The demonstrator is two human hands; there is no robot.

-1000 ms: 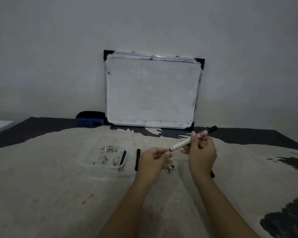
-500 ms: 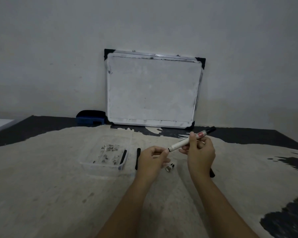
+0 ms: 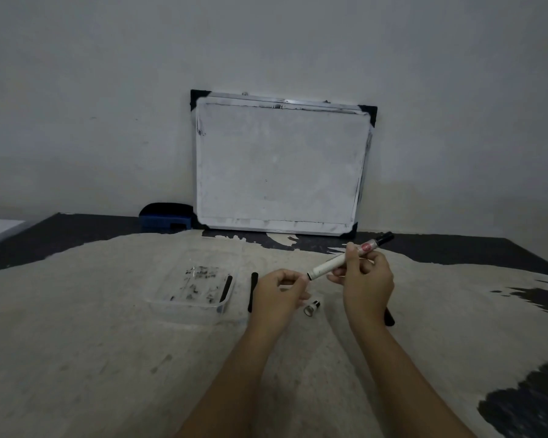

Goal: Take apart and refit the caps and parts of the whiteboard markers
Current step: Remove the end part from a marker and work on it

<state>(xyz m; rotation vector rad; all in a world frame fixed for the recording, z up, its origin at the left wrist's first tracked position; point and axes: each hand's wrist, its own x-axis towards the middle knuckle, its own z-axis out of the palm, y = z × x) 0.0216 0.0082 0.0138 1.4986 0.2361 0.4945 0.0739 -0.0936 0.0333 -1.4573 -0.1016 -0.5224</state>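
My right hand (image 3: 366, 281) grips a white marker barrel (image 3: 329, 264) with a red label and a black rear end, tilted up to the right. My left hand (image 3: 279, 294) pinches at the barrel's open lower end; what its fingertips hold is hidden. A small white and black nib holder (image 3: 312, 308) lies on the cloth just below the hands. A thin black ink rod (image 3: 252, 291) lies left of my left hand. Another black part (image 3: 389, 317) pokes out behind my right wrist.
A clear plastic tray (image 3: 171, 303) with ink smears and a black rod (image 3: 226, 288) sits to the left. A whiteboard (image 3: 279, 165) leans on the wall behind, with a blue eraser (image 3: 165, 218) beside it. A pale cloth (image 3: 92, 358) covers the dark table.
My left hand has closed in on the lower end of the barrel. The right hand and the marker have barely shifted.
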